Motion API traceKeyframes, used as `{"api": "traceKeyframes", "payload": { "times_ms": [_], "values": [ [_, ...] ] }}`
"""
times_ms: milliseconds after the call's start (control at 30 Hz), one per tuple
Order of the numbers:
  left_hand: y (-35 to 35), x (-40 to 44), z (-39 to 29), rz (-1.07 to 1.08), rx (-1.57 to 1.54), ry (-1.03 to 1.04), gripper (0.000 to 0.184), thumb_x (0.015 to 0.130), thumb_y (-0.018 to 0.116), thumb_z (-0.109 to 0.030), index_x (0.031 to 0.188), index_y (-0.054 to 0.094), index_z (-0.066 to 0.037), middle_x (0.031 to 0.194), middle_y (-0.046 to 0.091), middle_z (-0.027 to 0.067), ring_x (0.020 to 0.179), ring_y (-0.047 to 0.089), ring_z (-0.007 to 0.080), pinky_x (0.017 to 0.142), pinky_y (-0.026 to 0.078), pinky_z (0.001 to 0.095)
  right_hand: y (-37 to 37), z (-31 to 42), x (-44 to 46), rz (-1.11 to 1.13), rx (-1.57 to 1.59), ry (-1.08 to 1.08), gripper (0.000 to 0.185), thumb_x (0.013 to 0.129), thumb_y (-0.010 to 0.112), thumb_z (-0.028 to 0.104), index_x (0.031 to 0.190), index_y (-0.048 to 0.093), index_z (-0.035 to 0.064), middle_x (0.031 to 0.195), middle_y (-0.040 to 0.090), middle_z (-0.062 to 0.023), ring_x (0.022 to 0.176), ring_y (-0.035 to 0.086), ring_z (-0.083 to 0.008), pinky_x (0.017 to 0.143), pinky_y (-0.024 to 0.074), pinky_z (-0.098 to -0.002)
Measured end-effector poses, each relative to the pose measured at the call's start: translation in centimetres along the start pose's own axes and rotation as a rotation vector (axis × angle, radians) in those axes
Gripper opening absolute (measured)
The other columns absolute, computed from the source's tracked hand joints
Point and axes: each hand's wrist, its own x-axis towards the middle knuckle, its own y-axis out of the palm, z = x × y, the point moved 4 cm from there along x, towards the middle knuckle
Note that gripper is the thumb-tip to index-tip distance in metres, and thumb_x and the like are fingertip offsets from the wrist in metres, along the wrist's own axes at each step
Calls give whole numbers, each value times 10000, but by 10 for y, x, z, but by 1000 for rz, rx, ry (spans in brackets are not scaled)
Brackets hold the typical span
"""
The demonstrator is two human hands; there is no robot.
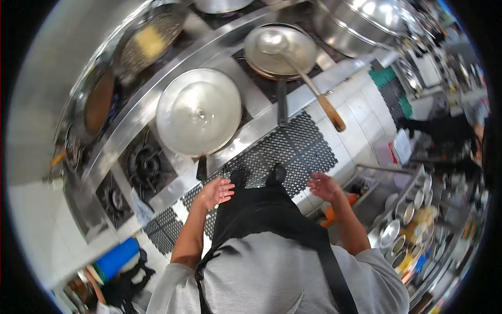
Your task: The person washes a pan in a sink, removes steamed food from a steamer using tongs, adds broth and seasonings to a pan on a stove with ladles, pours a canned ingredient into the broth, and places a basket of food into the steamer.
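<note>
My left hand (216, 192) hangs open and holds nothing, just below the dark handle (202, 168) of a large frying pan. That frying pan (198, 112) sits on the stove, its pale inside shiny with what looks like a little liquid. Out over the floor, my right hand (323, 186) is also open, fingers apart, touching nothing. Farther up stands a smaller pan (256, 55) with a long dark handle. A ladle (306, 78) rests across it, its wooden handle sticking out past the stove edge.
On the back burners are a pan with a yellow block (150, 42) in bubbling liquid and a pan of brown liquid (99, 102). A big steel pot (355, 26) stands at upper right. Bowls (389, 233) crowd a counter at right. Other people are at lower left and right.
</note>
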Motion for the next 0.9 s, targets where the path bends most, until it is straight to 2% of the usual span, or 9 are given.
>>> {"api": "traceKeyframes", "payload": {
  "times_ms": [200, 367, 400, 500, 567, 733, 800, 867, 900],
  "values": [
    [61, 60, -1, 54, 629, -198, 577, 980, 604, -525, 1378, 520, -116, 1361, 605, 75, 1119, 639, 264, 940, 515, 420, 46, -105, -43, -237, -38, -89, 390, 1042, 525, 354, 1349, 570, 118, 1211, 644, -88, 1051, 649, -253, 898, 526, -409],
    [-22, 111, 32, -349, 397, -138, 668, 926, 643, -536, 1416, 494, -107, 1318, 588, 215, 1042, 673, 341, 864, 557, 484, 70, -199, -96, -362, -502, -141, 484, 1038, 547, 390, 1422, 555, 95, 1270, 646, -99, 1047, 669, -237, 867, 550, -370],
    [-56, 123, 36, -197, 312, 4, 715, 918, 635, -557, 1430, 481, -82, 1268, 590, 261, 969, 671, 374, 851, 562, 465, 91, -216, -117, -292, -483, -78, 395, 1014, 592, 271, 1378, 605, 118, 1322, 633, -61, 1091, 655, -172, 919, 534, -349],
    [-172, 242, 43, -210, 174, 96, 626, 949, 592, -464, 1347, 525, 14, 1173, 632, 209, 962, 631, 325, 862, 529, 457, 166, -248, -170, -230, -664, 46, 545, 1034, 521, 438, 1492, 507, 144, 1445, 562, -105, 1234, 593, -257, 980, 513, -391],
    [-119, 204, 4, -115, -13, 124, 573, 964, 582, -420, 1309, 489, 28, 1218, 562, 178, 1139, 558, 309, 1022, 451, 463, 178, -279, -184, -319, -880, -68, 651, 1031, 443, 599, 1490, 510, 142, 1448, 571, -142, 1291, 555, -300, 1023, 480, -393],
    [-79, 153, -4, -390, -294, 210, 574, 978, 592, -363, 1404, 429, -16, 1465, 497, 116, 1322, 544, 305, 1035, 487, 440, 174, -283, -260, -588, -668, -176, 633, 1015, 524, 552, 1442, 549, 86, 1355, 637, -164, 1249, 586, -299, 1051, 451, -403],
    [-49, 126, -1, -459, -360, 206, 508, 1003, 557, -324, 1407, 457, -33, 1469, 520, 96, 1336, 542, 323, 1053, 479, 458, 133, -281, -324, -863, -789, -443, 567, 995, 552, 479, 1370, 597, 56, 1441, 562, -194, 1263, 577, -365, 1076, 444, -436],
    [-63, 135, 2, -412, -562, 219, 399, 1022, 473, -252, 1334, 525, -8, 1397, 582, 127, 1261, 591, 353, 1015, 492, 514, 101, -279, -428, -1551, -727, -506, 567, 895, 730, 378, 1342, 595, 56, 1367, 605, -216, 1212, 610, -369, 1036, 473, -459],
    [-76, 145, -1, -355, -689, 232, 367, 1032, 432, -215, 1297, 559, 4, 1361, 613, 143, 1223, 616, 369, 996, 498, 543, 87, -279, -488, -1873, -515, -281, 602, 830, 801, 311, 1329, 597, 43, 1272, 643, -244, 1140, 643, -383, 1012, 489, -471]
  ]
}}
